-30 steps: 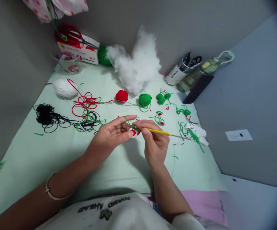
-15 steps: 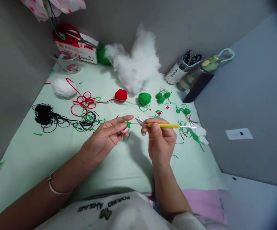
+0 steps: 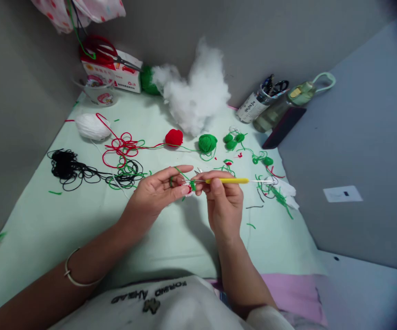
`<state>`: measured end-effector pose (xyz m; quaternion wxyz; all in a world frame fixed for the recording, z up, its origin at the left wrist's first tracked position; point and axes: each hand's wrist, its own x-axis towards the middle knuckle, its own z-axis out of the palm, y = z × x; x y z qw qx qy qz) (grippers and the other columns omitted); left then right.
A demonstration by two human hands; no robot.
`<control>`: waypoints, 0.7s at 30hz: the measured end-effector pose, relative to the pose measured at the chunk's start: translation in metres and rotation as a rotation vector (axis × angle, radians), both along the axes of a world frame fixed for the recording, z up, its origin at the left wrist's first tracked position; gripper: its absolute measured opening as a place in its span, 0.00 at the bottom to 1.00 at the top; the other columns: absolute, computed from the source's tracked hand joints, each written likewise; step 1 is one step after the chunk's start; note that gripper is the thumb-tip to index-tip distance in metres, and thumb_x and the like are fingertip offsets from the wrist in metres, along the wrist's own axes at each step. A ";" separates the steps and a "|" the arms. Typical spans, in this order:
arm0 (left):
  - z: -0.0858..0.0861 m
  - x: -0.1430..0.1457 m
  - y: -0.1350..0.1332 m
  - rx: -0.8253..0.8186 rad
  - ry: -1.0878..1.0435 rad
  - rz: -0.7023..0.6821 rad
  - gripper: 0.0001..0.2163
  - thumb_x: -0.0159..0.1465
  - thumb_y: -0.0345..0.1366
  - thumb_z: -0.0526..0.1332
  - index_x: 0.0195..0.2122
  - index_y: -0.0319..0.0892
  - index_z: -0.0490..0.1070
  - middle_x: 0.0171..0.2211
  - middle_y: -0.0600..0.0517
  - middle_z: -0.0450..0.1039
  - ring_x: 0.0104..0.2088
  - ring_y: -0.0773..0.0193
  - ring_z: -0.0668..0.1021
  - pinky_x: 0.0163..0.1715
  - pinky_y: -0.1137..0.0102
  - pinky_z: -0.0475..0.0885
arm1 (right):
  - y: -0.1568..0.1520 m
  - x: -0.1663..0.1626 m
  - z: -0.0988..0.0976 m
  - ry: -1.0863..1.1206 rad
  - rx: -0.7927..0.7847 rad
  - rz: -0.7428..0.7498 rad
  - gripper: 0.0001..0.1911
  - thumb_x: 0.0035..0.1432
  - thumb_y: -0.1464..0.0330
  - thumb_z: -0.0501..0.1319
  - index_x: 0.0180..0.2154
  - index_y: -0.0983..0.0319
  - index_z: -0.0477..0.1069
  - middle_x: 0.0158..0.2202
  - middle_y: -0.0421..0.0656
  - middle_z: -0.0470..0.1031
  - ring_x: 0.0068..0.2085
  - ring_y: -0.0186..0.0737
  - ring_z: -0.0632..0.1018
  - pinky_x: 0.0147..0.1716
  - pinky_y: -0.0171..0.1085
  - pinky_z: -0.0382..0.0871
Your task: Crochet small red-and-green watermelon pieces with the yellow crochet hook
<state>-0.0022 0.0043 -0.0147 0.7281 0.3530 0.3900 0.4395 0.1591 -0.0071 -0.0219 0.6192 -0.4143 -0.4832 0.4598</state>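
I see both forearms coming in from the near edge, the left one slanting far and right, the right one rising more steeply. The left hand (image 3: pixel 152 191) pinches the small crocheted piece (image 3: pixel 192 186), red, white and green, between thumb and fingers; its index finger stretches out to the right, with a green strand (image 3: pixel 182 173) running over it down to the work. The right hand (image 3: pixel 225 204) grasps the yellow-handled hook (image 3: pixel 234 181) with its thumb on the near side, the hook lying nearly level and its left end at the piece. The piece is held above the table (image 3: pixel 171 250), between the two hands, on the near side of the red ball (image 3: pixel 174 138) and green ball (image 3: pixel 207 144).

Half a second ago I had the right hand farther right, with a longer run of bare metal between the hands; now it sits close to the left fingertips. The piece has shifted right and shows more red. A second ago, the hook sloped down to the right.
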 end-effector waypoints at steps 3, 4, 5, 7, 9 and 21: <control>0.003 -0.002 0.002 0.010 0.032 0.009 0.16 0.58 0.36 0.72 0.49 0.46 0.81 0.33 0.54 0.72 0.34 0.67 0.74 0.38 0.72 0.70 | 0.001 0.002 0.001 0.025 -0.015 0.021 0.09 0.68 0.62 0.59 0.39 0.59 0.74 0.35 0.43 0.80 0.31 0.35 0.78 0.32 0.37 0.76; 0.005 -0.002 0.003 0.011 0.043 0.009 0.16 0.58 0.37 0.72 0.48 0.46 0.82 0.32 0.54 0.72 0.32 0.68 0.73 0.35 0.73 0.69 | 0.001 0.003 0.002 0.022 -0.015 0.028 0.09 0.68 0.62 0.59 0.39 0.59 0.73 0.35 0.43 0.80 0.31 0.35 0.78 0.32 0.37 0.75; 0.006 -0.003 0.003 0.011 0.051 0.004 0.15 0.58 0.37 0.72 0.48 0.46 0.82 0.31 0.54 0.72 0.30 0.70 0.72 0.31 0.74 0.67 | 0.001 0.004 0.002 0.014 -0.013 0.037 0.10 0.69 0.62 0.58 0.39 0.60 0.73 0.35 0.43 0.81 0.31 0.35 0.78 0.31 0.37 0.75; 0.008 -0.004 0.003 0.003 0.064 -0.019 0.15 0.60 0.38 0.71 0.49 0.46 0.81 0.27 0.56 0.71 0.24 0.72 0.67 0.25 0.74 0.62 | 0.001 0.005 0.003 -0.003 -0.001 0.049 0.10 0.69 0.61 0.57 0.39 0.60 0.72 0.35 0.44 0.81 0.31 0.36 0.79 0.31 0.38 0.75; 0.008 -0.006 0.003 0.000 0.074 -0.045 0.15 0.62 0.39 0.69 0.50 0.45 0.81 0.20 0.58 0.66 0.20 0.74 0.63 0.23 0.74 0.59 | 0.000 0.006 0.005 -0.015 0.028 0.056 0.09 0.70 0.63 0.57 0.39 0.60 0.72 0.36 0.44 0.82 0.31 0.37 0.80 0.31 0.39 0.76; 0.007 -0.001 0.001 0.089 0.107 0.073 0.20 0.58 0.36 0.71 0.52 0.43 0.77 0.28 0.56 0.72 0.27 0.69 0.75 0.30 0.73 0.71 | -0.014 0.004 0.003 -0.732 0.554 -0.082 0.15 0.67 0.75 0.57 0.51 0.55 0.73 0.42 0.46 0.82 0.43 0.43 0.82 0.40 0.44 0.79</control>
